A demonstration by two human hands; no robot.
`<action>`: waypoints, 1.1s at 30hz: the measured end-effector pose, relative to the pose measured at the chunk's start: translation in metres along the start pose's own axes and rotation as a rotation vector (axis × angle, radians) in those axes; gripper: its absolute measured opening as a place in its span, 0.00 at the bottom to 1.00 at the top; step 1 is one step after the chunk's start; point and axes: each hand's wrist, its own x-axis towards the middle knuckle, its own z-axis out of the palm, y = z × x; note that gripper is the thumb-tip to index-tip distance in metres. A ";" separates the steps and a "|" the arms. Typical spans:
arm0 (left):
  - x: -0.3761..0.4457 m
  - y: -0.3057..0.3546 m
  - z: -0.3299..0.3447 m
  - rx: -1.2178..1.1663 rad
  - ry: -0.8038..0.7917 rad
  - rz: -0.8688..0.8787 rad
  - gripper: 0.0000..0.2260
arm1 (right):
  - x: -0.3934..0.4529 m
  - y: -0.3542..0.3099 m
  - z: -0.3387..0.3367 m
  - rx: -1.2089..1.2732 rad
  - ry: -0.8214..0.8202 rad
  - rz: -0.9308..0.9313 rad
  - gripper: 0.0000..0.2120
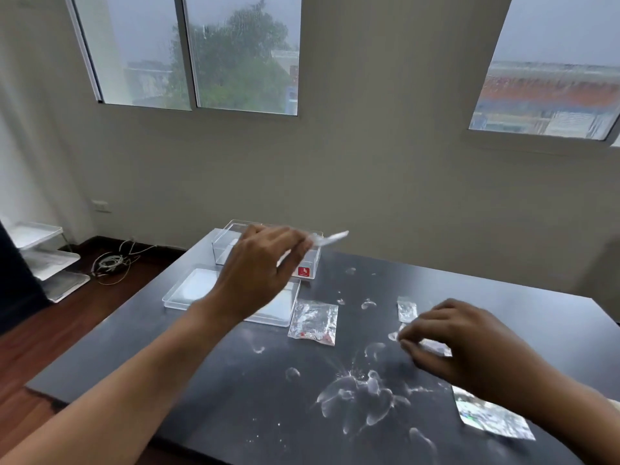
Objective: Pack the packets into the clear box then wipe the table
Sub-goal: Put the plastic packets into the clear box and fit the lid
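My left hand (258, 270) is raised over the clear box (224, 245) at the table's far end, pinching a small clear packet (330, 238) by its edge. The box is open, with a red label on its front. My right hand (459, 340) rests on the dark table (167, 364), fingers closed on another small packet (432, 347). A larger clear packet (313, 322) with red bits lies flat near the lid. A small packet (407, 308) lies just beyond my right hand. A further packet (491, 416) lies under my right forearm.
The box's clear lid (191, 290) lies flat in front of the box, partly behind my left wrist. Spilled water (359, 397) spreads in puddles and drops over the table's middle. White shelves (43, 260) and loose cables (110, 261) sit on the wooden floor at left.
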 end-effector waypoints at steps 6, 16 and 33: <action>0.015 -0.061 0.012 0.011 0.194 -0.283 0.09 | 0.043 -0.003 -0.026 -0.010 0.343 -0.012 0.04; -0.013 -0.089 0.020 0.103 0.080 -0.328 0.09 | 0.169 -0.002 0.001 0.359 0.577 0.130 0.05; -0.014 -0.079 0.031 0.269 -0.275 -0.267 0.18 | 0.200 0.017 0.104 0.088 -0.064 -0.059 0.23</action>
